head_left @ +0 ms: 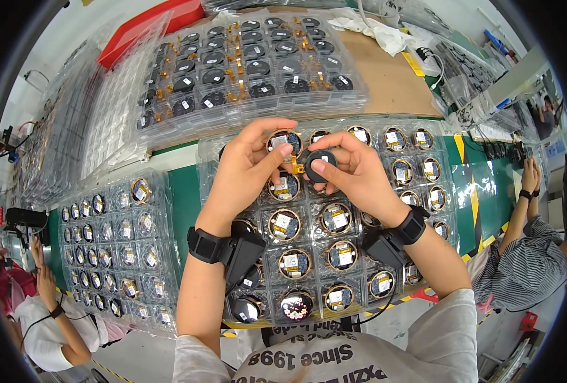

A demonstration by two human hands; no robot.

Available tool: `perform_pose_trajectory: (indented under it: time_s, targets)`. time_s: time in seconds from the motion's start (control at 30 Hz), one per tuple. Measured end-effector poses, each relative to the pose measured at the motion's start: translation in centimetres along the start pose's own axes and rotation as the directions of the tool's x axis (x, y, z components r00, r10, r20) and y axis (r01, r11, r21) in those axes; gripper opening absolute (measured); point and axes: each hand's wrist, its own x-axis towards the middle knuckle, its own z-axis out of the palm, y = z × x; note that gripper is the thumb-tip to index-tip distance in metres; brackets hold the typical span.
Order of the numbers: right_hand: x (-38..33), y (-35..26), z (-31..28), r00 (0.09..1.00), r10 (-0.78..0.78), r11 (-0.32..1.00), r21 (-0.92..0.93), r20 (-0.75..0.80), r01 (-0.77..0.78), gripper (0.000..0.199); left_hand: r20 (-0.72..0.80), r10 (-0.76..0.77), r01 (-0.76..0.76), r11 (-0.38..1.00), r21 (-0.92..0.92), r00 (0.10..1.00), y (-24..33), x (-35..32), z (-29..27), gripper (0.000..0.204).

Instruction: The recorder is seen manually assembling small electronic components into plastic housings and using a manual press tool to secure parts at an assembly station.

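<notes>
Over the clear compartment tray (pixel 313 220), my two hands meet in front of me. Between its thumb and fingers, my left hand (pixel 248 167) grips a round gold-rimmed watch case (pixel 281 138) with circuitry inside. A black disc-shaped watch back cover (pixel 321 167) is pinched in my right hand (pixel 355 171). From the cover a short orange-gold flex cable (pixel 297 168) reaches toward the case; whether it is joined there I cannot tell. Several similar open watch cases (pixel 285 225) sit in the tray below, with circuitry facing up. Both wrists wear black straps carrying dark boxy devices.
Beyond lies a stack of clear trays (pixel 334 102) holding black covers with flex cables. At left, another tray (pixel 116 220) holds more watch parts. A red bin (pixel 146 32) stands at the far left. Co-workers sit on both sides, one person's hands (pixel 531 175) showing at right.
</notes>
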Motion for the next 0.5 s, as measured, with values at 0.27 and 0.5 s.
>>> perform_pose_trajectory:
  time_s: [0.27,0.5]
  targets:
    - [0.0,0.19,-0.07,1.0,-0.017,1.0,-0.004,0.01,0.017,0.022,-0.017,-0.009,0.009,1.0,0.009,1.0,0.37,0.0,0.22,0.027]
    - [0.03,0.16,-0.05,1.0,-0.004,1.0,0.006,0.012,0.004,0.021,-0.026,-0.013,0.012,1.0,-0.009,1.0,0.43,-0.04,0.22,0.028]
